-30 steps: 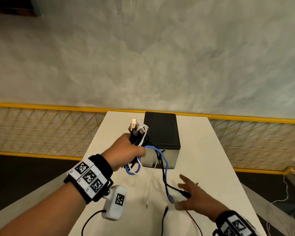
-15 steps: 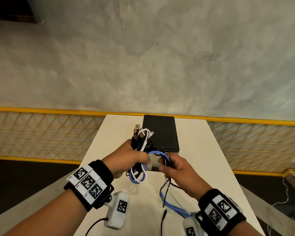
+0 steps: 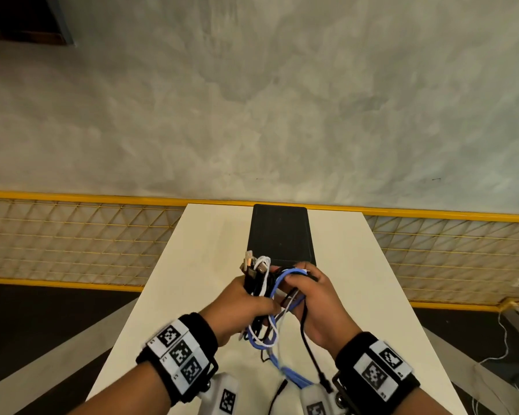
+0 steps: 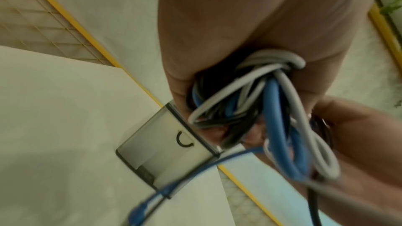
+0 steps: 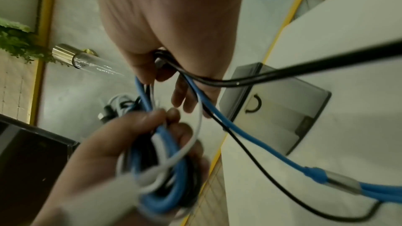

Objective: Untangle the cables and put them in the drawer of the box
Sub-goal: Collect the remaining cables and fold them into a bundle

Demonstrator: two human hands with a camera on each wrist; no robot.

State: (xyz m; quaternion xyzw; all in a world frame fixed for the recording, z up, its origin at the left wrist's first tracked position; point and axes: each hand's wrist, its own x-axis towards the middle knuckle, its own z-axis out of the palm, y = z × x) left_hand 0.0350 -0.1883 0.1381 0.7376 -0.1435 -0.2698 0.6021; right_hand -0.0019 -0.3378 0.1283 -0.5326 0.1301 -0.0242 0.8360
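Note:
A tangle of blue, white and black cables [image 3: 262,284] is held above the white table, just in front of the black box [image 3: 280,235]. My left hand [image 3: 252,304] grips the bundle in a fist, with plugs sticking out above it. My right hand [image 3: 300,287] holds the blue cable [image 5: 250,143] and a black cable [image 5: 282,73] running from the tangle. Loops hang below the left fist [image 4: 261,106]. In the wrist views the box's drawer front [image 4: 165,147] with its ring handle looks closed. Loose cable ends trail down toward me.
The box stands at the far middle of the narrow table [image 3: 192,265]. A yellow mesh fence [image 3: 72,241] runs behind and beside it. A black plug end [image 3: 279,390] lies on the near table. White cords [image 3: 504,339] lie on the floor at the right.
My right hand has lifted off the table, come up to the bundle and taken hold of its blue and black strands. Both hands have drawn a little nearer to me.

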